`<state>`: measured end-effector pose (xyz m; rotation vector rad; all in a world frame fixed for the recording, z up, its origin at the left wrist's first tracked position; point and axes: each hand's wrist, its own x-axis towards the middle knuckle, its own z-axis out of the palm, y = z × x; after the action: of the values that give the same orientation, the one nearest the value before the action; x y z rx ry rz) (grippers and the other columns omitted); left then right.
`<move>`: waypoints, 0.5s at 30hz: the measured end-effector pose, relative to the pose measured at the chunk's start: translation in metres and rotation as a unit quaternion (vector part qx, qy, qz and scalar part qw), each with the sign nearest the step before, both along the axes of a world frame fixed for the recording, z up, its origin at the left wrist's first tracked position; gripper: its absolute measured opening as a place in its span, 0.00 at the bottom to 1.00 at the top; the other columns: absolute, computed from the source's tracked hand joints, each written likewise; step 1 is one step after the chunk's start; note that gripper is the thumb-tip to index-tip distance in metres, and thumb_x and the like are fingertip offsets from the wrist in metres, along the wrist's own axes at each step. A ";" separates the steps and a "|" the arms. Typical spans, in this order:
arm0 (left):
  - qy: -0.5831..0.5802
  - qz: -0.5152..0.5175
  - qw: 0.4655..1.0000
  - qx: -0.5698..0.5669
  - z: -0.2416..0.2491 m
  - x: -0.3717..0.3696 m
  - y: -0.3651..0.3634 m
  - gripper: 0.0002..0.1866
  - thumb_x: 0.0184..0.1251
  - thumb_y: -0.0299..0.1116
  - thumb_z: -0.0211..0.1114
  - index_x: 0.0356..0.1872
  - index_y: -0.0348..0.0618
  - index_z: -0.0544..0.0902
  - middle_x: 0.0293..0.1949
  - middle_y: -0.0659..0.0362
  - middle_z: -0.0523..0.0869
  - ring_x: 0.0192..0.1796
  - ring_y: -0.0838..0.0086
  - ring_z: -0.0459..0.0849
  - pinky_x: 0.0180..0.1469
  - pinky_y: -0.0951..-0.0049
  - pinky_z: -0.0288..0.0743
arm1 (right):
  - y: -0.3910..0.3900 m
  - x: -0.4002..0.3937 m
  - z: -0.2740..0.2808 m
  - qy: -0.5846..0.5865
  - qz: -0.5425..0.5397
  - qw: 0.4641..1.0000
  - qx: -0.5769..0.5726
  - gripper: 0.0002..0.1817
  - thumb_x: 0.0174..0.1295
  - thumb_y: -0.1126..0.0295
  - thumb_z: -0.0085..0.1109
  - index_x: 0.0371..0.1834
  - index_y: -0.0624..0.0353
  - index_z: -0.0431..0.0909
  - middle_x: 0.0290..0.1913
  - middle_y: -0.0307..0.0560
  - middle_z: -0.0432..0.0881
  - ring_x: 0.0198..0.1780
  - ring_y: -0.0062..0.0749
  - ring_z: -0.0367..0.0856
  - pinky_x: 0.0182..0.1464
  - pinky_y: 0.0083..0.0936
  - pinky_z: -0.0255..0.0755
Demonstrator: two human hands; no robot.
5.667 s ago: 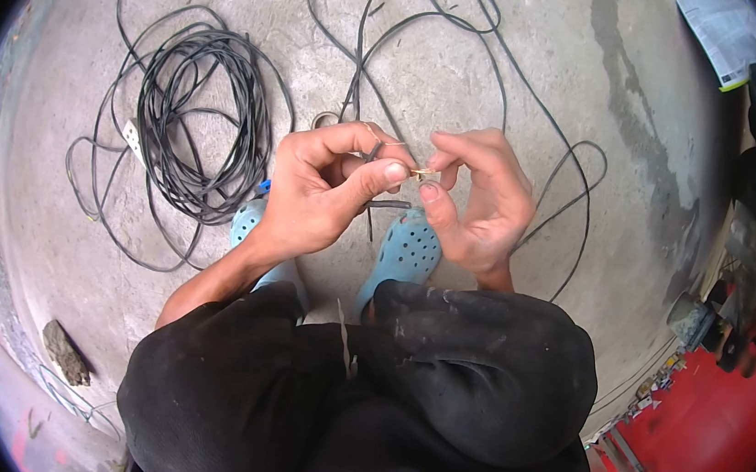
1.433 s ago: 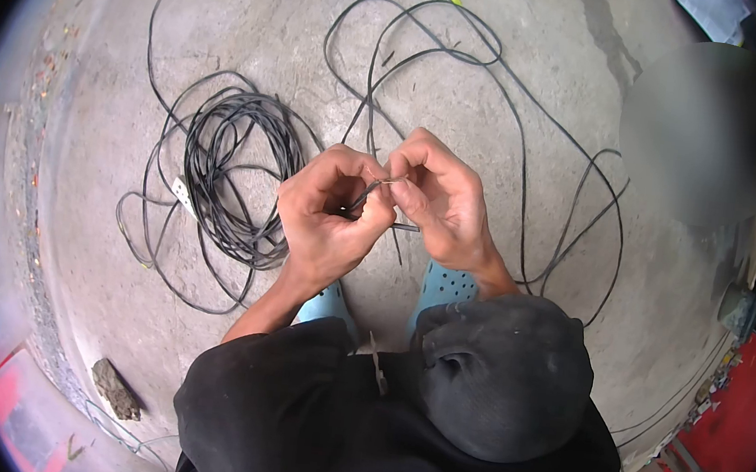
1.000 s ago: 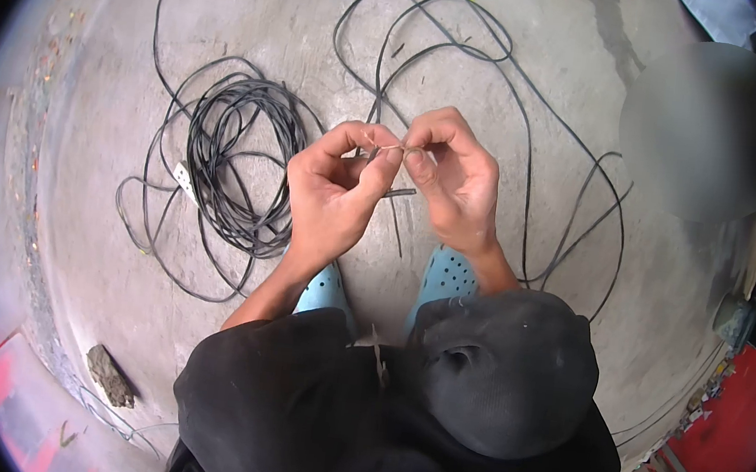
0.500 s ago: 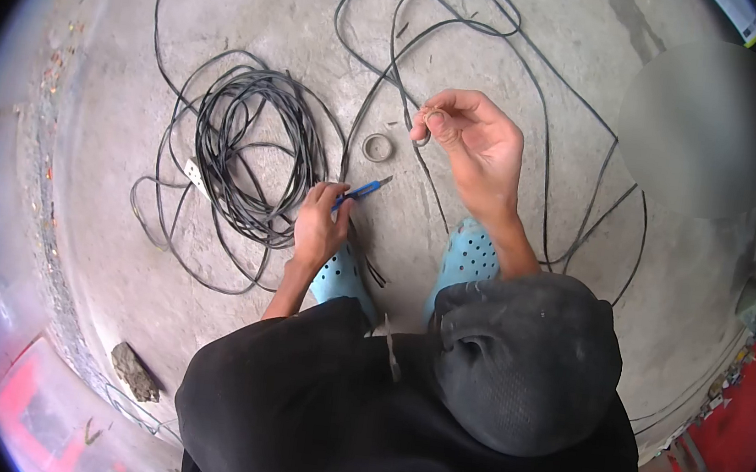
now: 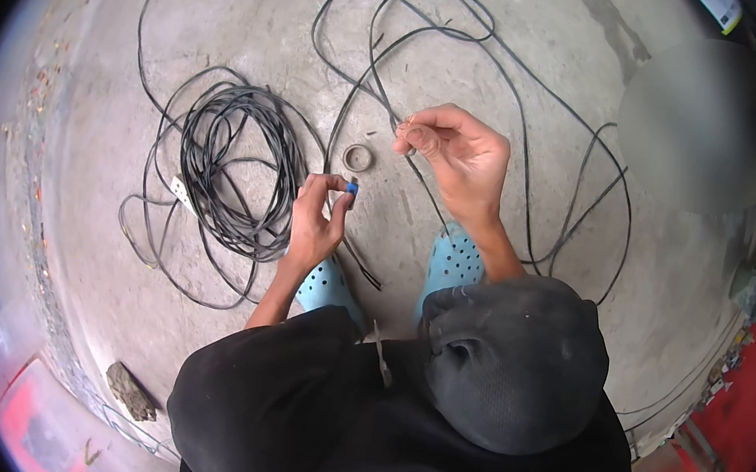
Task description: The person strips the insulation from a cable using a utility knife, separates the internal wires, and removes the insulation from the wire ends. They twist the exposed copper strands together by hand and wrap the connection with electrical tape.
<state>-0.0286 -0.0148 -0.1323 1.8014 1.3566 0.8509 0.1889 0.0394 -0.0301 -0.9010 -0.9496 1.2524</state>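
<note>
My left hand [image 5: 313,222] is closed around a blue utility knife [image 5: 351,190], seen nearly end-on above the floor. My right hand [image 5: 464,160] is raised, thumb and fingers pinched on a cable end; thin copper-coloured strands [image 5: 405,123] show at the fingertips. How far the cable runs inside the fingers is hidden. Black cable [image 5: 426,186] passes behind this hand down toward my right shoe. Between the hands, a roll of tape [image 5: 356,169] lies on the concrete. Just left of my left hand is a big coil of black cable [image 5: 289,171].
A white power strip [image 5: 182,190] shows at the coil's left edge. Loose cable loops [image 5: 524,113] spread across the floor ahead and right. My light blue clogs [image 5: 456,258] stand near the cables. A stone [image 5: 130,392] lies at lower left.
My left hand has turned the knife, so its blade no longer points out to the right. The right hand keeps its pinch. The whole view has shifted slightly.
</note>
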 end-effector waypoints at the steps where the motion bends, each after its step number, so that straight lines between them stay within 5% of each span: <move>1: -0.133 0.033 0.988 -0.068 0.017 0.006 0.003 0.07 0.73 0.25 0.63 0.46 0.40 0.75 0.37 0.55 0.84 0.37 0.70 0.80 0.46 0.73 0.72 | 0.002 -0.001 0.000 -0.009 -0.001 1.000 0.003 0.07 0.66 0.78 0.69 0.43 0.71 0.84 0.38 0.49 0.87 0.39 0.27 0.88 0.45 0.24 0.83; 2: -0.262 0.066 0.953 -0.136 0.036 0.011 0.003 0.06 0.77 0.26 0.60 0.49 0.40 0.72 0.38 0.55 0.85 0.37 0.75 0.80 0.45 0.75 0.72 | 0.001 -0.002 -0.001 -0.016 -0.001 1.000 0.003 0.07 0.66 0.78 0.69 0.43 0.71 0.84 0.38 0.49 0.87 0.40 0.28 0.88 0.45 0.24 0.83; 4: -0.311 0.023 0.937 -0.155 0.083 0.012 0.013 0.06 0.80 0.27 0.55 0.50 0.39 0.69 0.32 0.61 0.80 0.31 0.82 0.76 0.33 0.81 0.67 | 0.000 -0.003 -0.002 -0.033 -0.001 0.999 0.008 0.07 0.66 0.78 0.69 0.43 0.71 0.84 0.38 0.49 0.87 0.40 0.28 0.88 0.46 0.23 0.83; 8: -0.225 -0.047 0.958 -0.175 0.137 0.003 0.028 0.09 0.79 0.25 0.56 0.54 0.34 0.72 0.25 0.66 0.74 0.26 0.85 0.71 0.29 0.85 0.62 | 0.000 -0.001 -0.003 -0.087 -0.005 0.995 0.041 0.06 0.65 0.79 0.69 0.42 0.70 0.84 0.38 0.49 0.87 0.41 0.29 0.89 0.46 0.23 0.84; 15: -0.134 -0.054 0.963 -0.228 0.151 0.002 0.034 0.11 0.78 0.26 0.58 0.54 0.30 0.80 0.26 0.67 0.77 0.27 0.88 0.68 0.29 0.84 0.61 | 0.000 -0.002 0.002 -0.135 -0.039 0.984 0.108 0.06 0.62 0.81 0.71 0.39 0.69 0.84 0.38 0.47 0.87 0.39 0.28 0.89 0.43 0.22 0.82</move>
<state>-0.0266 0.0190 0.0184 1.3364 1.1530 0.6332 0.1868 0.0389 -0.0282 -0.9403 -1.2284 0.9534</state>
